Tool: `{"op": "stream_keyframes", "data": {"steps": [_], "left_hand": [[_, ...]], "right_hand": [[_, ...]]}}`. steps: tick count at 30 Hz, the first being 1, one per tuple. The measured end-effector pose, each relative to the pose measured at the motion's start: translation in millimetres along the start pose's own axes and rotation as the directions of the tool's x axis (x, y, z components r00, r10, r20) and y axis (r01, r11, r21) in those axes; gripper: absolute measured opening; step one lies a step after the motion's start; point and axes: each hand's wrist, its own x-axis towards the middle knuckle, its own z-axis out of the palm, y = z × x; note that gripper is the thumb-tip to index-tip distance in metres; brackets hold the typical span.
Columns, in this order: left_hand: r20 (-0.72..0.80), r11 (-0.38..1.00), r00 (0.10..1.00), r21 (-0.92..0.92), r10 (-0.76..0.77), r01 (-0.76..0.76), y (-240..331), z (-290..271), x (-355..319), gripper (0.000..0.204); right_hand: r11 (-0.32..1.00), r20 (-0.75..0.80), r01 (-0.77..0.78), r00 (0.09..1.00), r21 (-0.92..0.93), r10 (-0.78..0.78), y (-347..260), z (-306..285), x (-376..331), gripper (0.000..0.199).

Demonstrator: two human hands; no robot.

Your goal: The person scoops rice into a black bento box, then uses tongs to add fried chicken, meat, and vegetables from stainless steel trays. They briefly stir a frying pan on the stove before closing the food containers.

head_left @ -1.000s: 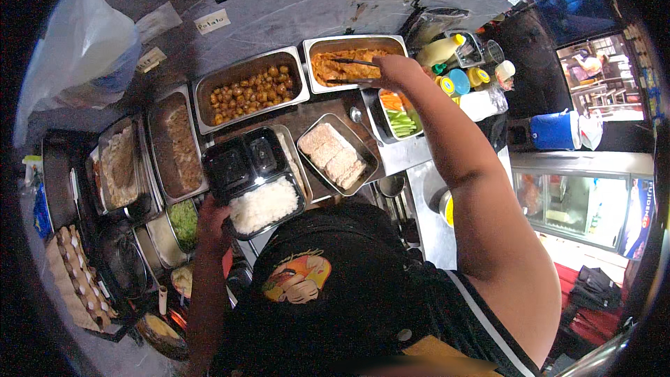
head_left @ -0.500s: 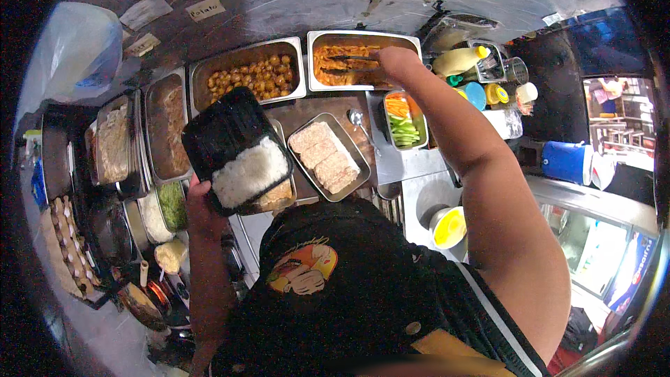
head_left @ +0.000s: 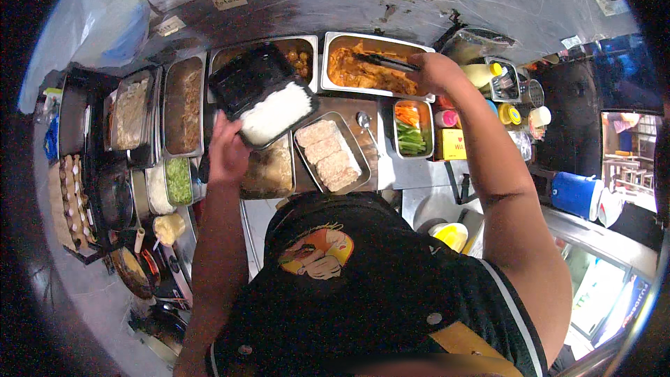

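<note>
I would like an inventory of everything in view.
saucy food: 1 trayful, orange, top centre
lunch box: 1, black, left of centre
rice: 1 portion, white, in lunch box
tongs: 1, black, over saucy food
pale slabs: about 3, pinkish, centre
vegetable sticks: many, orange and green, right of slabs
spoon: 1, silver, between slabs and sticks
box: 1, yellow, right of vegetable sticks
shredded food: 1 trayful, green, left
egg carton: 1, brown, far left
plastic bag: 1, whitish, upper left
containers: many, mixed colours, upper right, too crowded to count
cooler: 1, blue, far right
left hand: 1, bare, holding lunch box
right hand: 1, bare, holding tongs
</note>
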Motion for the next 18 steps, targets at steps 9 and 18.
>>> {"op": "stream_keyframes", "data": {"steps": [9,18], "left_hand": [[0.164,0.874,0.966,-0.416,-0.2,0.252,-24,59,19,0.041],[0.185,0.908,0.957,-0.317,-0.225,0.275,-36,62,10,0.046]], "right_hand": [[0.994,-0.017,0.051,0.999,0.102,-0.049,21,-20,-43,0.042],[0.998,-0.005,0.02,1.0,0.065,-0.02,4,-46,-77,0.043]]}}
